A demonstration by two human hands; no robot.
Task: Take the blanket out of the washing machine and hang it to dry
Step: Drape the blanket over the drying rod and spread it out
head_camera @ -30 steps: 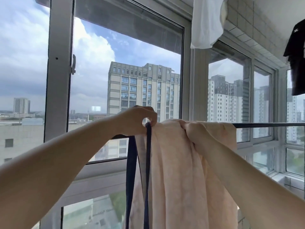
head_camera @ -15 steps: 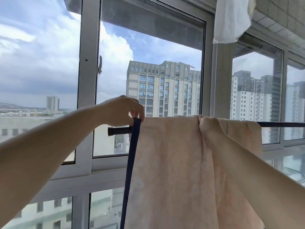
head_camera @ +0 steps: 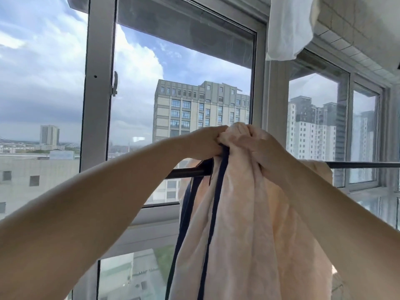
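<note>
A pale peach blanket (head_camera: 244, 224) with a dark blue edge hangs in front of a dark horizontal drying rod (head_camera: 186, 172). Its top is bunched and lifted a little above the rod. My left hand (head_camera: 205, 140) grips the bunched top at the blue edge. My right hand (head_camera: 263, 146) grips the same bunch right beside it, the two hands nearly touching. Part of the blanket lies over the rod further right (head_camera: 320, 167).
The rod runs on to the right (head_camera: 365, 164) in front of tall grey-framed windows (head_camera: 97, 87). A white cloth (head_camera: 287, 27) hangs from above at the top right. A tiled ceiling beam (head_camera: 355, 33) is at the upper right.
The blanket was spread along the rod with my hands apart. My hands have come together and gathered its top into a bunch raised above the rod. The view has shifted.
</note>
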